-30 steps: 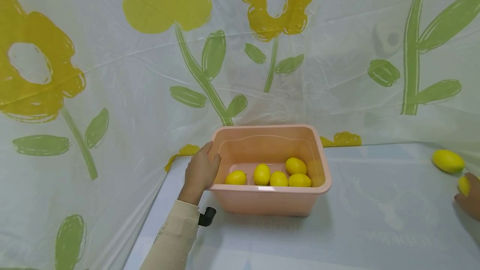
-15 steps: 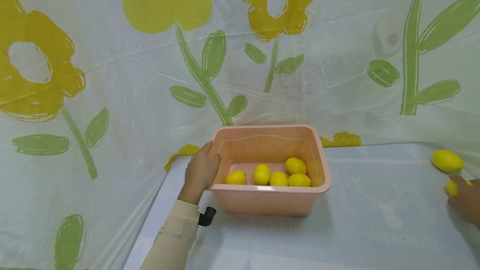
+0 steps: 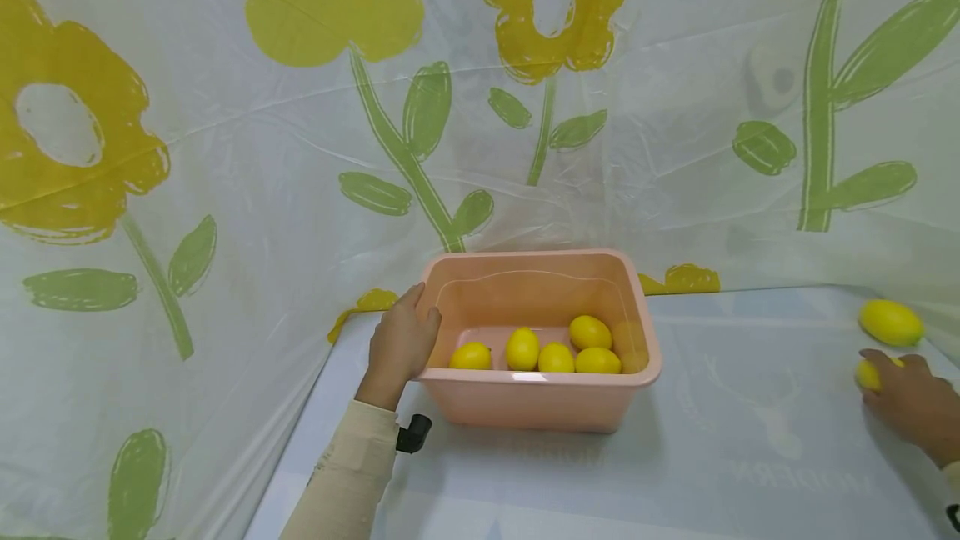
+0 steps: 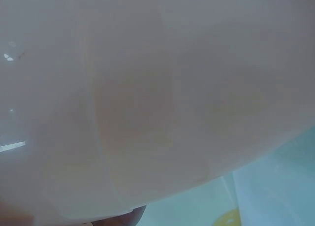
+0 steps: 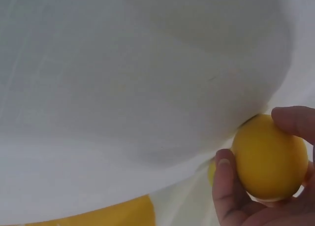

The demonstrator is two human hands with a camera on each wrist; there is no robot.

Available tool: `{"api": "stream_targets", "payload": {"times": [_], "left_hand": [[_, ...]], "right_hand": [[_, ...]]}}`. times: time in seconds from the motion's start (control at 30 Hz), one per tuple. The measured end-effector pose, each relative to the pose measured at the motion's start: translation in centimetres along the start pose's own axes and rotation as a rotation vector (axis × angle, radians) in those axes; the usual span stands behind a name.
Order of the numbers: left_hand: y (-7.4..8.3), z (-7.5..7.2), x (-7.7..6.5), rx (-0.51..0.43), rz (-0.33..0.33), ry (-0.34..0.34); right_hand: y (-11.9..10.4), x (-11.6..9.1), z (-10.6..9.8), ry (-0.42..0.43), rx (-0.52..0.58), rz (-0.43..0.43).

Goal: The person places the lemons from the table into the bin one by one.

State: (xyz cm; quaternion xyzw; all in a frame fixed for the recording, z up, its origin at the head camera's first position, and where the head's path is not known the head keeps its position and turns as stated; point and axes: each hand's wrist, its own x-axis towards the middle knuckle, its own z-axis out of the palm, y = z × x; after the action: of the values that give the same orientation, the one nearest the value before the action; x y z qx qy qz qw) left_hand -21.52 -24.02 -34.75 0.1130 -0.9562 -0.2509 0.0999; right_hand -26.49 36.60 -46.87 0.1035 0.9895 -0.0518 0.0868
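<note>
A pink plastic bin (image 3: 534, 400) stands on the table with several yellow lemons (image 3: 522, 349) on its floor. My left hand (image 3: 401, 340) grips the bin's left rim, the thumb toward the inside. In the right part of the head view, my right hand (image 3: 911, 402) holds a lemon (image 3: 867, 375), partly covered by the fingers. The right wrist view shows this lemon (image 5: 269, 157) between the thumb and fingers, close over the table surface. Just beyond that hand, another lemon (image 3: 891, 322) lies on the table near the back edge.
The table has a pale printed cover (image 3: 750, 457). Behind the bin rises a hanging white sheet (image 3: 675, 148) with yellow flowers and green leaves, running down the left side too. A black wrist mount (image 3: 414, 433) sits at the left sleeve.
My right hand has come further into view from the right edge, moving left with the lemon. The left hand and the bin have stayed in place.
</note>
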Motion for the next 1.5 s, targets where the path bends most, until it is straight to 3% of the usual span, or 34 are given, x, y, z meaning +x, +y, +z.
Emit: {"api": "stream_targets", "payload": {"times": [0.23, 0.47, 0.67, 0.8, 1.5], "left_hand": [[0.0, 0.0, -0.1, -0.015, -0.006, -0.001], [0.0, 0.1, 0.0, -0.018, -0.017, -0.002], [0.0, 0.1, 0.0, -0.022, -0.010, 0.000], [0.0, 0.0, 0.0, -0.022, -0.006, -0.002], [-0.1, 0.1, 0.0, -0.033, 0.001, 0.004]], "right_hand": [[-1.1, -0.3, -0.1, -0.020, -0.038, -0.049], [-2.2, -1.4, -0.7, 0.017, -0.015, -0.237], [-3.7, -1.9, -1.1, 0.021, 0.016, -0.306], [-4.9, -2.4, -1.5, 0.080, 0.015, -0.367], [-10.7, -6.7, -4.3, 0.199, 0.051, -0.525]]}}
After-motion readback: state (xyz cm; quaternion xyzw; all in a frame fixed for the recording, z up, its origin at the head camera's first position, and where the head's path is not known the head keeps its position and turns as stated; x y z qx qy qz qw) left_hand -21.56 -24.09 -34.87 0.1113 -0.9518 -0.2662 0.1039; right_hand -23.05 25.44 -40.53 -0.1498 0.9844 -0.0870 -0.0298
